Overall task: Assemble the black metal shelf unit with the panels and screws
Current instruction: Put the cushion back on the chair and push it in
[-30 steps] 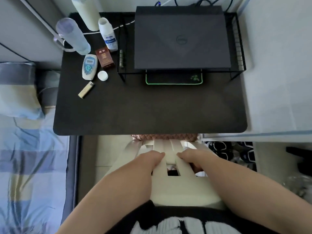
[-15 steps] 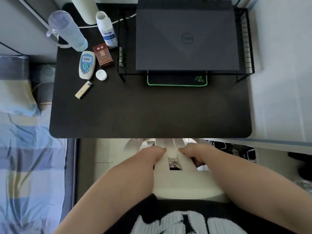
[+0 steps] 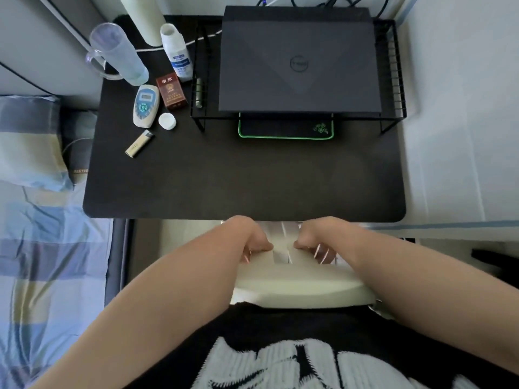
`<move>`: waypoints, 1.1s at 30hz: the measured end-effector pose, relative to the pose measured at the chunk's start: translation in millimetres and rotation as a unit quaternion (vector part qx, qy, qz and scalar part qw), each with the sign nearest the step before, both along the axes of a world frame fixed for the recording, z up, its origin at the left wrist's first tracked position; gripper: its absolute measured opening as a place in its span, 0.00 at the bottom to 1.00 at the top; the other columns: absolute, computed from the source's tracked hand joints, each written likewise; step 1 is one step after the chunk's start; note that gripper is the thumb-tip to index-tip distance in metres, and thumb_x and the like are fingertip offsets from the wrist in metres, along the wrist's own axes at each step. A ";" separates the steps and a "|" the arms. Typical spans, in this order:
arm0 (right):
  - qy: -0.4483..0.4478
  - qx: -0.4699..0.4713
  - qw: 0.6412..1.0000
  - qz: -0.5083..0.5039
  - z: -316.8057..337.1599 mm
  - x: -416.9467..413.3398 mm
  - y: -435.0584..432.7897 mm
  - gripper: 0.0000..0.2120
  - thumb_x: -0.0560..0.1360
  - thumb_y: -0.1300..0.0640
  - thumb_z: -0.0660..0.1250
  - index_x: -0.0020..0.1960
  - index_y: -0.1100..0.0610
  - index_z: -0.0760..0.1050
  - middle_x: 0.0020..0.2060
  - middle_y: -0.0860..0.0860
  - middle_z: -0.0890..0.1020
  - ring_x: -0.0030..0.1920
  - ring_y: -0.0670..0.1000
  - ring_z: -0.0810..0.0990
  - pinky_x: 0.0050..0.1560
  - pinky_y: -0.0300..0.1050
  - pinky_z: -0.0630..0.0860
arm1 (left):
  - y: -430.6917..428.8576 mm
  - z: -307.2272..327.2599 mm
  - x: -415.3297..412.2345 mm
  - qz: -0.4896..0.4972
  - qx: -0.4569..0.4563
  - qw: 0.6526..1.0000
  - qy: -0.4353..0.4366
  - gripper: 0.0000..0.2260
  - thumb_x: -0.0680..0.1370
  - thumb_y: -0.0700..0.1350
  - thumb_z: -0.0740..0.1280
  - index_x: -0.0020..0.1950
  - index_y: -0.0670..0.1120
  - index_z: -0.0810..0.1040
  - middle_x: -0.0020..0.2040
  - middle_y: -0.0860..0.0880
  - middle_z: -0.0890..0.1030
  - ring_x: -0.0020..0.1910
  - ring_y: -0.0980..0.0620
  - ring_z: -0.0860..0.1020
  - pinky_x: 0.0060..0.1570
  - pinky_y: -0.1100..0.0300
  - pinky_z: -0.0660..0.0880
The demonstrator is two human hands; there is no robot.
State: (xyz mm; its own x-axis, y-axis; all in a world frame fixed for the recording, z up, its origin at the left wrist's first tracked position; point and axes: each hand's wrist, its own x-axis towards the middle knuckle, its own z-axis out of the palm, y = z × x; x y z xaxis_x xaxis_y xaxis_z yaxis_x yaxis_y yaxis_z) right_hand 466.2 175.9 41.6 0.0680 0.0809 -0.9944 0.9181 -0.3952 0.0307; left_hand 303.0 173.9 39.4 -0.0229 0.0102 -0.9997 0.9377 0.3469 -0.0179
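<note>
Left hand and right hand grip the white chair back, now further under the desk's near edge. The black wire shelf at the far edge appears assembled and carries a laptop.

Black wire shelf, assembled, upright at the back of the desk, closed laptop on top.

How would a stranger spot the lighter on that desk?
Start at the black desk and look to the clutter on its left side. The lighter lies closest to the front edge, just in front of a round white cap. It alone is slim and gold.
</note>
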 end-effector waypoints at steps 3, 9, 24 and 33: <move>0.018 0.065 0.994 0.090 22.3 4.5 4.5 0.17 0.81 0.52 0.59 0.62 0.62 0.73 0.55 0.58 0.81 0.47 0.61 0.85 0.43 0.55 0.84 | 4.7 26.2 -0.7 -0.036 0.013 0.999 0.013 0.32 0.80 0.63 0.62 0.70 0.38 0.71 0.58 0.45 0.81 0.49 0.46 0.80 0.57 0.51 0.78; 0.048 0.287 0.941 0.175 52.6 36.0 -3.3 0.14 0.83 0.48 0.60 0.57 0.57 0.77 0.53 0.54 0.81 0.46 0.55 0.80 0.48 0.48 0.78 | -11.8 74.6 4.5 -0.085 0.117 0.989 -0.006 0.23 0.82 0.60 0.60 0.63 0.42 0.76 0.55 0.48 0.83 0.51 0.48 0.82 0.42 0.54 0.78; -0.037 0.671 0.733 0.104 117.8 73.0 -82.0 0.29 0.79 0.49 0.65 0.79 0.51 0.62 0.79 0.53 0.60 0.79 0.59 0.54 0.75 0.59 0.58 | -32.7 127.4 32.7 -0.117 0.535 0.825 -0.140 0.25 0.81 0.61 0.60 0.76 0.53 0.66 0.75 0.50 0.68 0.74 0.46 0.63 0.70 0.43 0.66; -0.223 0.648 0.728 0.007 123.5 39.6 -105.7 0.36 0.81 0.42 0.59 0.82 0.46 0.46 0.82 0.51 0.42 0.80 0.60 0.39 0.77 0.65 0.44 | -2.3 117.5 8.9 -0.265 0.573 0.740 -0.231 0.33 0.80 0.67 0.54 0.81 0.58 0.47 0.82 0.54 0.43 0.80 0.48 0.37 0.76 0.42 0.44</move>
